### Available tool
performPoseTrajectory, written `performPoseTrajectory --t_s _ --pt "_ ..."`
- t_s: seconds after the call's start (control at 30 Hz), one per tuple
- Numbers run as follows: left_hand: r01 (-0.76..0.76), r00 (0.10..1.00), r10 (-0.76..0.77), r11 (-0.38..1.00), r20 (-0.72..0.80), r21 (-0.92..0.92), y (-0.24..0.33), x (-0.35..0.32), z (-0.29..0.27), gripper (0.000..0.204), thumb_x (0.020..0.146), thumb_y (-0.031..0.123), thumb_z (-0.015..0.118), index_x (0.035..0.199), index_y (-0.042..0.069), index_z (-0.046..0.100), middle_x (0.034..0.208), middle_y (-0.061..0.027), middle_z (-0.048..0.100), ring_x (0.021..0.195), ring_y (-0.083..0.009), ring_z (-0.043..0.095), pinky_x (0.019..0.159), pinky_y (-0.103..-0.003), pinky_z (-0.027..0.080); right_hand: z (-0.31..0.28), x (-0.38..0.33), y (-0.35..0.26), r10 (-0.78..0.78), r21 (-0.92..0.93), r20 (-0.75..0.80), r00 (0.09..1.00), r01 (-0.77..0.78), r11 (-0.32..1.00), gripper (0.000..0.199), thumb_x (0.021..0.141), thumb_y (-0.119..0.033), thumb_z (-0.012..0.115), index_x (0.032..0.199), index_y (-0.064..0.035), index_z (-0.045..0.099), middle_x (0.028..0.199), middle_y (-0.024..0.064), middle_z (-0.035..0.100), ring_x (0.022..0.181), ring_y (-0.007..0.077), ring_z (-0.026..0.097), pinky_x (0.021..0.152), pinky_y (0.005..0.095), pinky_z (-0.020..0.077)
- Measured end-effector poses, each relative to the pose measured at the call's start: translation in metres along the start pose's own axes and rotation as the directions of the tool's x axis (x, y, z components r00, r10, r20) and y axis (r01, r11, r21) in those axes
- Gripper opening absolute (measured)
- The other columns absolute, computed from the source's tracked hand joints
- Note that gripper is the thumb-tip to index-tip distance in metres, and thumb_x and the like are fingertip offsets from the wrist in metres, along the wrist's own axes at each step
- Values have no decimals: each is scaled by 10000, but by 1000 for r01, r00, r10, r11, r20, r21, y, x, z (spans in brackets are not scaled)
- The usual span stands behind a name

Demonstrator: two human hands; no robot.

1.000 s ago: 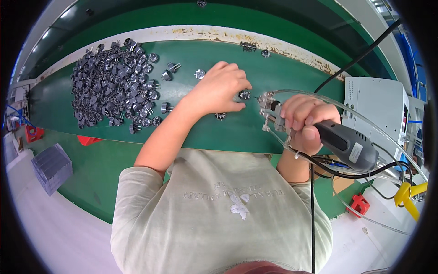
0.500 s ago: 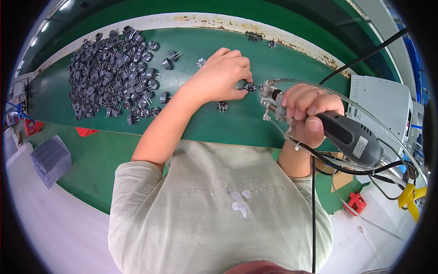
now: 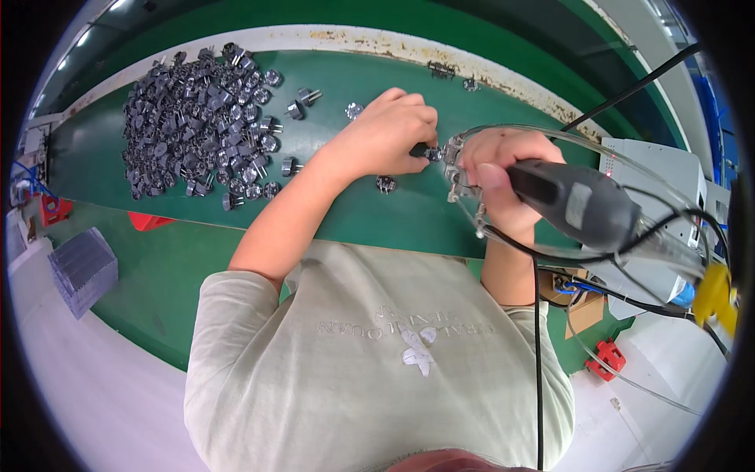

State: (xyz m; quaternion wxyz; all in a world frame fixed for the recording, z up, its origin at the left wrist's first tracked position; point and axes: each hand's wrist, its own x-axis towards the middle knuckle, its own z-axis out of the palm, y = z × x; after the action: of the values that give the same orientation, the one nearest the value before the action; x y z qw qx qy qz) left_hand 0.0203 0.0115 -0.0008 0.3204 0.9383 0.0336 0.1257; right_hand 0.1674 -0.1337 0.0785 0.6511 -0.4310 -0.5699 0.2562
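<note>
My left hand (image 3: 389, 134) pinches a small dark metal part (image 3: 425, 152) on the green belt (image 3: 362, 212), holding it against the tip of a powered hand tool. My right hand (image 3: 503, 177) grips that grey tool (image 3: 578, 206), whose metal nose (image 3: 454, 157) touches the part. Clear hoses and black cables run from the tool's rear off to the right. Another small part (image 3: 385, 184) lies on the belt just below my left hand.
A large heap of the same dark parts (image 3: 197, 118) lies at the belt's left, with a few strays (image 3: 303, 101) nearer my hand. Two parts (image 3: 448, 72) sit by the rusty white far rim. A grey box unit (image 3: 668, 181) stands at right.
Both hands have stayed together at the tool's tip, with the part still held there. The view has shifted slightly, so the heap and hands sit a little higher in the picture.
</note>
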Motion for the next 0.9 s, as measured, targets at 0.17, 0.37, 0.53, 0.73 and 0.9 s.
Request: performPoseTrajectory --t_s 0.17,0.37,0.53,0.73,0.9 --pt "12 1000 -12 1000 -15 -3 -4 -1 5 243 724 211 834 937 98 800 947 -12 664 1013 -228 621 992 -388 448 6 -1 -13 22 112 -173 985 -2 994 248 954 -141 751 910 -55 523 655 74 560 538 203 538 574 402 511" --pt "6 998 -5 1000 -61 14 -1 -4 4 290 740 235 841 998 109 803 996 -10 665 1035 -231 619 1023 -390 445 -7 -7 -40 -53 111 -109 993 65 992 301 960 -298 752 940 -84 541 673 52 572 543 206 567 587 412 529" --pt "14 1000 -14 1000 -5 2 -2 -3 4 277 741 218 845 997 118 811 1010 -8 654 1042 -229 618 1029 -395 444 -3 -17 -17 22 184 -141 990 4 983 320 958 -299 764 945 -72 540 675 55 573 554 208 581 601 426 545" --pt "16 1000 -16 1000 -4 -9 -2 -4 3 276 735 195 852 1000 126 818 1001 -3 651 1042 -228 617 1034 -399 442 -2 -17 -14 18 182 -113 993 3 983 325 966 -301 759 946 -70 532 676 58 578 559 210 584 608 428 551" --pt "15 1000 -15 1000 -13 -13 -3 -3 4 280 734 191 853 1006 129 821 1002 0 653 1040 -226 617 1036 -401 441 -2 -17 -11 18 167 -85 996 -4 986 326 967 -299 759 945 -68 530 684 61 584 571 215 594 612 435 558"
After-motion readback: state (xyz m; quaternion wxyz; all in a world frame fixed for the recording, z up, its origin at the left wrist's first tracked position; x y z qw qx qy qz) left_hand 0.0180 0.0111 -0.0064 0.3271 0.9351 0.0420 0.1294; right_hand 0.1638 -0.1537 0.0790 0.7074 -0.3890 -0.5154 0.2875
